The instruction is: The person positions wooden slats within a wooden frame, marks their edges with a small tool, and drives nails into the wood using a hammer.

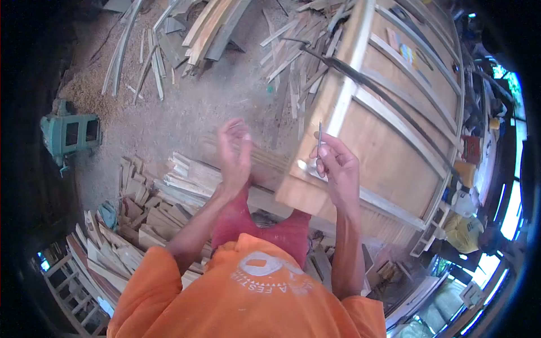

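I have one thin metal rod (pixel 320 134) near the middle of the frame, a bit to the right. Its long side runs almost straight up and down in the frame, and its free end points to the top. My right hand (pixel 328 156) pinches it with thumb and fingers, over the near corner of one big wooden panel (pixel 389 132). At least four pale wood strips (pixel 394 123) lie across the panel, and one long dark hose (pixel 369 83) goes over them on a slant. One small shiny patch (pixel 309 168) shows beside my right hand.

My left hand (pixel 235 149) is up left of the panel, with its fingers bent. It is blurry, so I cannot tell if it pinches something.

Farther out, one green machine (pixel 70 132) is at the left of the frame. Wood scraps, too many to count, lie in piles at the top (pixel 214 31) and lower left (pixel 149 217).
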